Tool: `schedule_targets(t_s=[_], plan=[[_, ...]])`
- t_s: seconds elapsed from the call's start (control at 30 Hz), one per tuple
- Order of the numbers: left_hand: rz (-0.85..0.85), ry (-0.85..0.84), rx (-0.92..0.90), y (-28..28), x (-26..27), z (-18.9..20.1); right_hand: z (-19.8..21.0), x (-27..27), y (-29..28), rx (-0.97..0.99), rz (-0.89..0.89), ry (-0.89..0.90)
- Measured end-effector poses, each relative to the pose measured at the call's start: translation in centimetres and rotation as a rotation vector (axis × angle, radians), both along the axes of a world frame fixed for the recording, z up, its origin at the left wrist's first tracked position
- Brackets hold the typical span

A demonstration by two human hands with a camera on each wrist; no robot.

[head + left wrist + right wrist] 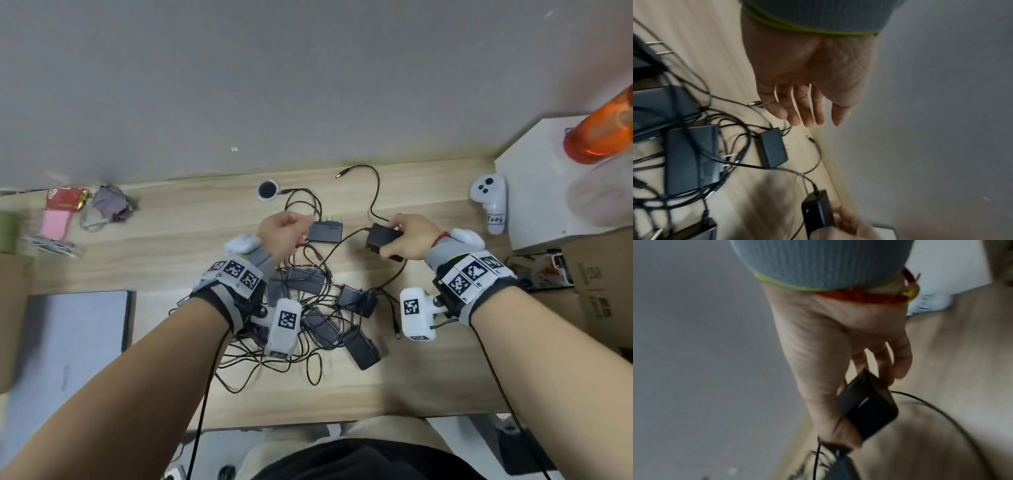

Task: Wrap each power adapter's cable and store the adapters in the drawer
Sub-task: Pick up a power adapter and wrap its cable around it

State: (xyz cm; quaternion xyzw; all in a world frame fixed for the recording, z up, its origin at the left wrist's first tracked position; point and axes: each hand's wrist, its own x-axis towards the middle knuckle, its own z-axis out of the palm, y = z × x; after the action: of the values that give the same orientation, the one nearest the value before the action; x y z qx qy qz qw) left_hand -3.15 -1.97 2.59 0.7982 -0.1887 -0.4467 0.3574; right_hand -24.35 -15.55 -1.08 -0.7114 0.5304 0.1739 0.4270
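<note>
Count from head view:
- black power adapters: 7 visible, maybe more under the left wrist. One held (382,237), one flat by the wall side (325,231), five in the tangle (358,299).
- hands: 2
- white controller (489,202): 1
- orange bottle (601,133): 1
- laptop (73,342): 1
- cardboard box (603,284): 1
- round black desk grommet (268,189): 1

Office: wood desk (428,377), laptop (78,342), cardboard box (603,274)
</note>
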Motion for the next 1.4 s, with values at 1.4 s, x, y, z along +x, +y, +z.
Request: schedule_targets(t_s=[1.4], plan=[[-0.205, 0.226, -0.489, 10.0, 8.9, 24.4, 26.7, 13.8, 13.1, -0.237, 0.141, -0.854]])
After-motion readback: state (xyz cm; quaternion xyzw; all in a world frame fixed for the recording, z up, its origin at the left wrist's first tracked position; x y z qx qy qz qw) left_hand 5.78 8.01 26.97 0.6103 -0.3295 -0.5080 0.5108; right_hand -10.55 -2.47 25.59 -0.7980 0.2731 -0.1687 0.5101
